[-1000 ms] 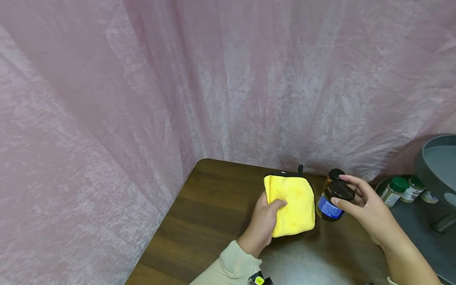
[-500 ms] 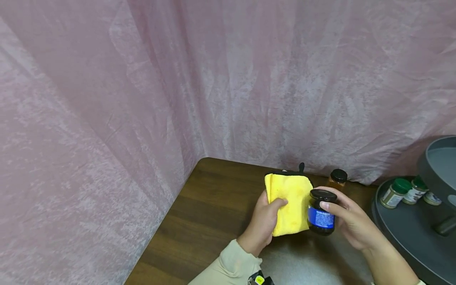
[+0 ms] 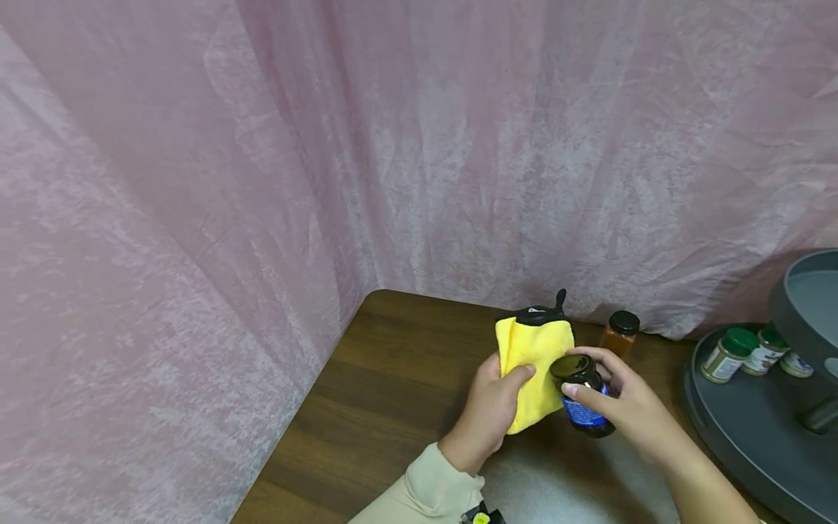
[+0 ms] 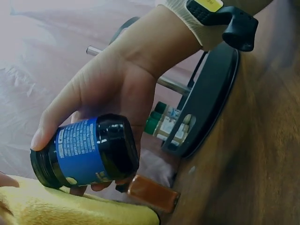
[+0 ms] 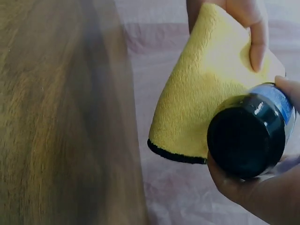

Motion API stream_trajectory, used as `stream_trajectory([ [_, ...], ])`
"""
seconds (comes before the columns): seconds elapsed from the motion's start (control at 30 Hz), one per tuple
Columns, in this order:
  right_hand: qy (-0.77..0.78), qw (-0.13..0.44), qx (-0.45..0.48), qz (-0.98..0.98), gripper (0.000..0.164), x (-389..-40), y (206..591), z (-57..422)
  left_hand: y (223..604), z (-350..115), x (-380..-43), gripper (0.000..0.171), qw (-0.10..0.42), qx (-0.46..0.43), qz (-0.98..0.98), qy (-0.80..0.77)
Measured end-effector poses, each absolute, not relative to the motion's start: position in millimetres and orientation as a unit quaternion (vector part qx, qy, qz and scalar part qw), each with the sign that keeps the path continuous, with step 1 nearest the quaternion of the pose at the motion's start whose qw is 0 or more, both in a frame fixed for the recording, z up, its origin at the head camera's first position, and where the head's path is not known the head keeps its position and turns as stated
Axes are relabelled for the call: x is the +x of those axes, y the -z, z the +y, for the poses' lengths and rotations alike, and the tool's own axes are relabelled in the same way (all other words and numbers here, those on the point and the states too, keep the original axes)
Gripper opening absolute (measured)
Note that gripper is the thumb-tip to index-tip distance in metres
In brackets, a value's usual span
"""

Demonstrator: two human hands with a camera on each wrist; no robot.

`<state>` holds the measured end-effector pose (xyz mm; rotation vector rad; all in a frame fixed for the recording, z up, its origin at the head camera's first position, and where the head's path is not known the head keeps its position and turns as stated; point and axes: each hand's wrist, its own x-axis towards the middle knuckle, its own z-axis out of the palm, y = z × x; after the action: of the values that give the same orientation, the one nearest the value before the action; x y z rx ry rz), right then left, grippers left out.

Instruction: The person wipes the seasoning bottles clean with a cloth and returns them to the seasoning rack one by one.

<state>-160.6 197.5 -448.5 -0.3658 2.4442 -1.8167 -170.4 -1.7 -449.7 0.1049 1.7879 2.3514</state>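
Note:
My left hand [image 3: 487, 407] grips a folded yellow cloth [image 3: 533, 356] with black edging and a black loop, thumb across its front. In my right hand [image 3: 622, 397] is a dark glass jar [image 3: 585, 411] with a black lid and a blue label, held between thumb and fingers. The jar tilts, its lid toward the cloth and overlapping the cloth's right edge in the head view. The left wrist view has the jar [image 4: 82, 152] lying almost sideways above the cloth [image 4: 70, 206]. From the right wrist, the jar's dark base [image 5: 243, 140] faces the camera, the cloth [image 5: 197, 93] behind it.
Behind my right hand, a small amber jar [image 3: 618, 335] with a black lid stands on the wooden table [image 3: 366, 378]. A grey tiered tray [image 3: 740, 444] at right holds several green-capped spice jars [image 3: 727, 356]. A pink curtain [image 3: 458, 145] hangs behind the table.
My right hand has brought the blue-labelled jar leftward, away from the amber jar, to the cloth and tilted it. The left hand has turned the cloth slightly toward the jar.

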Motion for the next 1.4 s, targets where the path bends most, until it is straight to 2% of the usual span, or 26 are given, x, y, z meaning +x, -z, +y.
stream_trajectory([
  [0.23, 0.480, -0.026, -0.067, 0.875, 0.052, -153.5, 439.9, 189.9, 445.6, -0.7, -163.6, 0.032, 0.099, 0.060, 0.647, -0.753],
  [0.6, 0.401, -0.084, -0.068, 0.910, 0.060, -147.2, 434.4, 185.7, 445.5, 1.1, -157.1, 0.031, 0.088, 0.098, 0.721, -0.681],
  [0.9, 0.384, -0.103, -0.061, 0.916, 0.054, -150.5, 435.9, 187.9, 446.4, 2.2, -156.7, 0.033, 0.075, 0.111, 0.738, -0.661],
  [1.17, 0.366, -0.118, -0.068, 0.920, 0.063, -153.9, 441.9, 189.1, 446.7, 2.7, -155.8, 0.029, 0.059, 0.130, 0.755, -0.640],
  [1.4, 0.329, -0.121, -0.057, 0.935, 0.058, -156.0, 448.9, 187.7, 447.6, 3.3, -154.0, 0.028, 0.056, 0.145, 0.766, -0.624],
])
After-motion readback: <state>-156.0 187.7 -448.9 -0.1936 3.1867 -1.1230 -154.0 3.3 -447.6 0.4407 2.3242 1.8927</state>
